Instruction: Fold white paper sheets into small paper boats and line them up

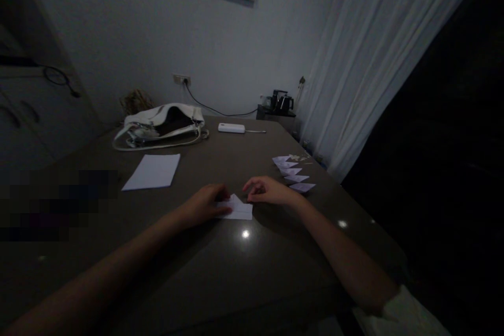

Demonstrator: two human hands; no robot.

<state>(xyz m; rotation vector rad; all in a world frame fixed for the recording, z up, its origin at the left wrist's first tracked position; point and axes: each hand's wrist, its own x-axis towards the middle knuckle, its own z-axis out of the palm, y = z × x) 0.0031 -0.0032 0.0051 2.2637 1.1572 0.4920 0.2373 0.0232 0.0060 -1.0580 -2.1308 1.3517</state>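
A partly folded sheet of white paper (241, 212) lies on the table in front of me, with a pointed peak on its far side and a straight near edge. My left hand (205, 202) grips its left end, the thumb on top and the fingers curled behind. Just right of the peak hovers my right hand (264, 190), its fingers loosely bent and apart, with nothing visible in them. Whether a fingertip touches the paper I cannot tell. To the right, several folded paper boats (296, 179) stand in a row.
A stack of white paper (153, 172) lies at the left on the dark table (220, 283). Behind it rests a white handbag (165, 122). A white power bank (231, 128) with a short cable is at the back. Small scraps (298, 157) lie beyond the boats.
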